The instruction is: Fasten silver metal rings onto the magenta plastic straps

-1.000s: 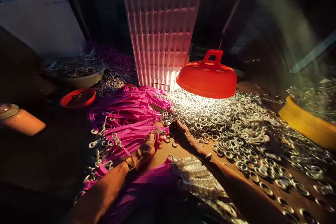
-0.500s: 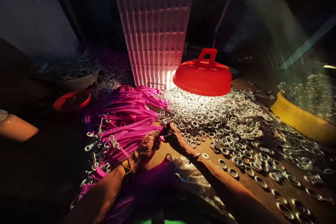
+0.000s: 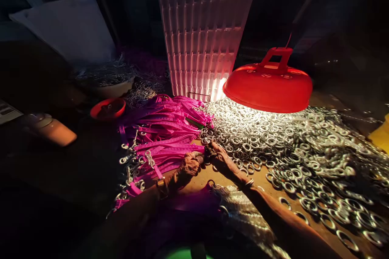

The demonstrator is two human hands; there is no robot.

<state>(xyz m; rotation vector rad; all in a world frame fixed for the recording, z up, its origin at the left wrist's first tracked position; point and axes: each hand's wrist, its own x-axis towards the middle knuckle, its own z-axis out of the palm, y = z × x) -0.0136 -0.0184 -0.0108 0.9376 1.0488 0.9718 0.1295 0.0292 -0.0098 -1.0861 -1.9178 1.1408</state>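
Observation:
My left hand is closed beside the heap of pink straps, and one strap runs along its far side to the fingertips. Meeting it at the fingers, my right hand is also closed; something small and dark shows at its fingertips, too shadowed to name. Metal rings are heaped just beyond and to the right of the right hand. Silver snap hooks hang at the straps' near left ends. Below my hands lie purple fabric and a pale, rope-like bundle, partly in shadow.
A red lampshade hangs low over the rings. Behind stands a ribbed translucent panel. To the left are a red bowl, a basin of metal pieces and an orange-filled bottle. A yellow tub shows at the right edge.
The view has swung left, so the scene sits further right and the yellow tub is mostly out of view. My hands stay together at the same spot by the straps.

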